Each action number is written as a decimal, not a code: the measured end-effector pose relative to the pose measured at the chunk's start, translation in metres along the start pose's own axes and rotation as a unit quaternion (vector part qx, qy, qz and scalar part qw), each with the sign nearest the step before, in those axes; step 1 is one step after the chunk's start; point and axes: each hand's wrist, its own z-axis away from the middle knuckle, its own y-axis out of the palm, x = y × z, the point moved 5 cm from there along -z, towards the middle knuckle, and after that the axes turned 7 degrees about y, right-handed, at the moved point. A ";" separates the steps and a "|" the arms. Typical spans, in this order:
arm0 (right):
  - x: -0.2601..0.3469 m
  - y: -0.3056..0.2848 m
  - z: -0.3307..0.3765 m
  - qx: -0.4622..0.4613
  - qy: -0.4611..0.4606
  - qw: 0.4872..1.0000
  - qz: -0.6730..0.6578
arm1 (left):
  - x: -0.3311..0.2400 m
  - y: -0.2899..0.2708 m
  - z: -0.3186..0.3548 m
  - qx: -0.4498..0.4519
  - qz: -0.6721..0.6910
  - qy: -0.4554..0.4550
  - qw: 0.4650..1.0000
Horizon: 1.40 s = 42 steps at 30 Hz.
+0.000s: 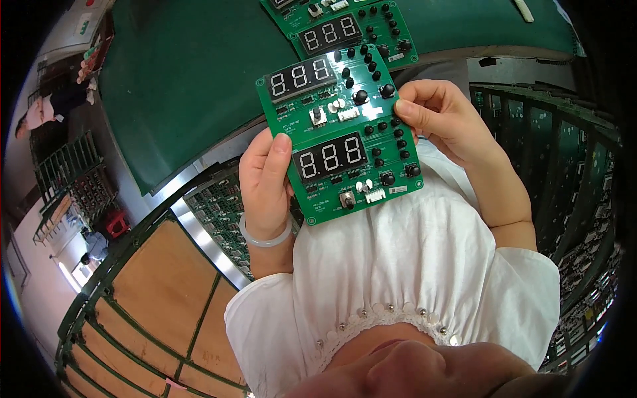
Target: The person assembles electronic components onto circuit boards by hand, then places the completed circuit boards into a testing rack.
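Between my two hands is a green circuit board [345, 126], face up and tilted, above my lap at the table's near edge. It carries two white three-digit displays in black frames, black round buttons, small knobs and white connectors. My left hand [262, 182] is closed on its left edge, thumb on top and the other fingers mostly hidden beneath. At the upper right edge, my right hand [444, 123] pinches the board between thumb and bent fingers. Just beyond it lies another similar green board [385, 32], partly overlapped in view by the held one.
A green-topped table [179, 73] stretches ahead. On my right stands a dark rack [544, 159] filled with circuit boards; more boards [222, 215] stand close by my left arm. A green metal frame with brown panels [159, 278] is at lower left. Another person [43, 113] is at far left.
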 end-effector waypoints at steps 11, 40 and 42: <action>-0.002 0.001 -0.001 0.013 0.007 1.000 -0.007 | -0.005 0.015 0.000 -0.063 -0.002 0.024 0.998; 0.001 0.003 -0.002 0.008 -0.020 0.999 0.027 | -0.002 0.005 0.002 -0.024 0.069 0.043 0.996; 0.002 0.002 -0.003 0.010 -0.017 1.000 0.021 | 0.000 0.002 0.001 -0.043 0.057 0.024 0.997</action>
